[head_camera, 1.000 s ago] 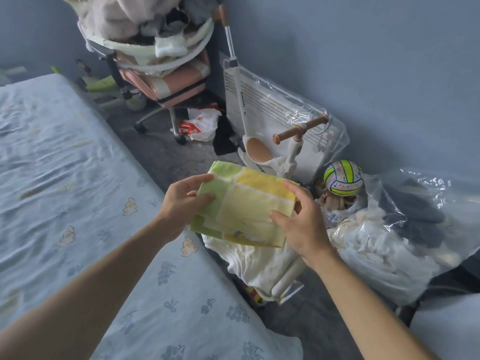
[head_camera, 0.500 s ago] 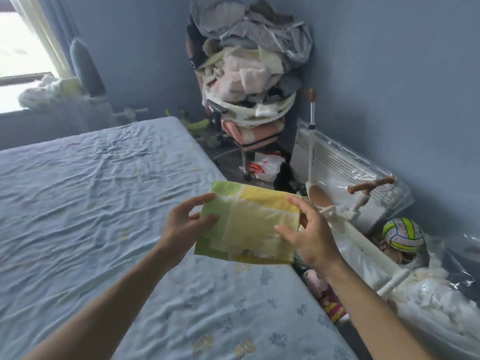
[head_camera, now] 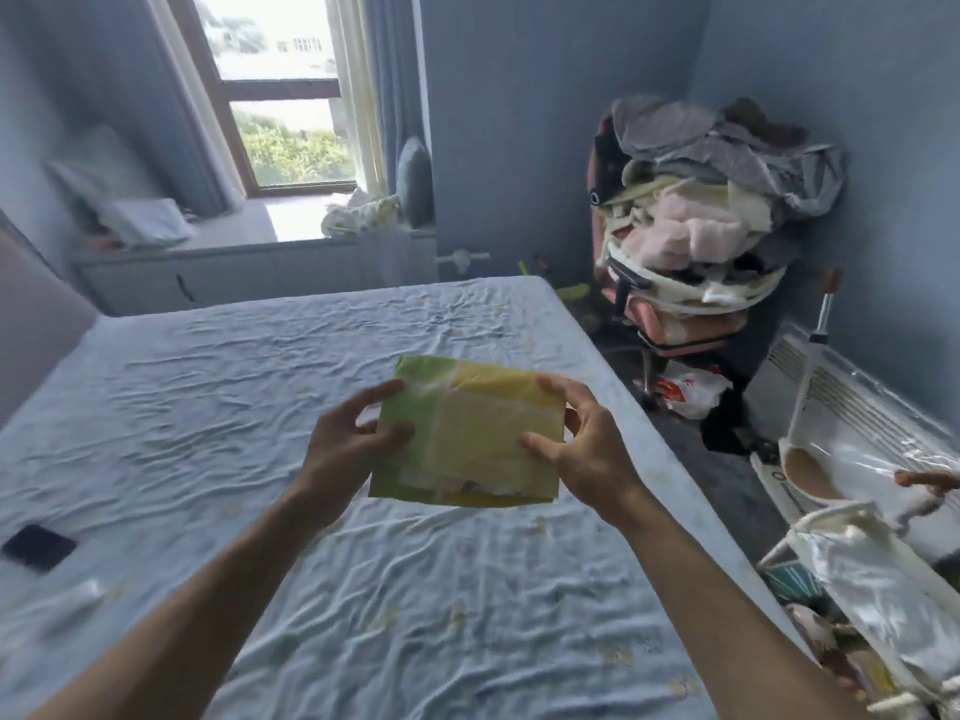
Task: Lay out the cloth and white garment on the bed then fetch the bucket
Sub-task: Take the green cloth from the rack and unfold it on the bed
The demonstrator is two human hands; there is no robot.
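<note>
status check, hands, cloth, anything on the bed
Left hand and right hand grip folded cloth, held above bed. Dark phone at left edge.

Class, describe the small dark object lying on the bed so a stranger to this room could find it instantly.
Start at the wide bed with its wrinkled pale blue sheet. Follow its left side toward the viewer to the phone, which lies flat, well left of the hands and the folded cloth. It is the only black, hard-edged rectangle on the bedding.
</note>
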